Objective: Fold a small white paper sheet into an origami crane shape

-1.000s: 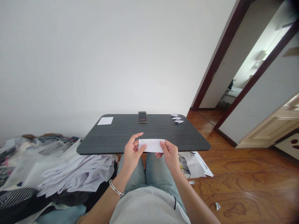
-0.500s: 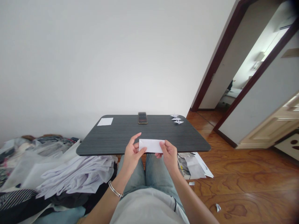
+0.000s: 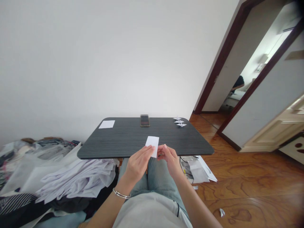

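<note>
Both hands hold a folded white paper strip (image 3: 153, 144) upright over the near edge of the dark table (image 3: 133, 139). My left hand (image 3: 138, 164), with a silver bracelet on the wrist, pinches the strip's lower left side. My right hand (image 3: 168, 158) grips its lower right edge, fingers curled. Three small white paper cranes (image 3: 180, 121) stand at the table's far right. A white paper sheet (image 3: 107, 124) lies at the far left, and a phone (image 3: 144, 120) lies at the far middle.
A heap of white and dark cloth (image 3: 54, 180) lies to the left, beside the table. Papers (image 3: 198, 169) lie on the wooden floor under the table's right side. An open doorway (image 3: 247, 79) is at the right.
The paper strip was held flat and sideways between both hands; now it stands upright and the hands have come together below it.
</note>
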The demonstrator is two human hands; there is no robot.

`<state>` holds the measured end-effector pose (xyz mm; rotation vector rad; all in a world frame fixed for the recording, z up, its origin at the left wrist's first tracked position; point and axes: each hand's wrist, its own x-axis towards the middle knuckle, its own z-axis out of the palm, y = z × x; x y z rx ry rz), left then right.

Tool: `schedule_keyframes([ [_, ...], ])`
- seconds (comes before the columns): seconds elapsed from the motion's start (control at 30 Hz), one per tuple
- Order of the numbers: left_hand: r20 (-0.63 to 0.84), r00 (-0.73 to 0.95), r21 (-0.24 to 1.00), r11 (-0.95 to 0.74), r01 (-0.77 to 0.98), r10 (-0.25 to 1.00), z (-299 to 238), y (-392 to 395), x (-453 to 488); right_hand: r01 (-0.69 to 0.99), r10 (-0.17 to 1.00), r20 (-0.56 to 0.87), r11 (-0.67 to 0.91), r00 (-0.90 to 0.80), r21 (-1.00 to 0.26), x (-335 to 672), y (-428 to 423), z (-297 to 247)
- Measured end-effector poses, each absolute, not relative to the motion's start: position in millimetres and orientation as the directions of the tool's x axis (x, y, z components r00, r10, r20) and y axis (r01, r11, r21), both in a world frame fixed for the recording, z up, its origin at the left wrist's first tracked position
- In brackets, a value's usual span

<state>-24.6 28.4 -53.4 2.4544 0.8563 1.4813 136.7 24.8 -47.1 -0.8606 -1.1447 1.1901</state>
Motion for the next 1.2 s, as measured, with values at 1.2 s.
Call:
schedule_keyframes([
  [1.2, 0.151, 0.091, 0.952, -0.12, -0.282, 0.984, -9.1, 17.8, -13.7, -0.278, 0.984, 0.179, 0.174, 0.006, -0.945, 137.6, 15.1, -36.0],
])
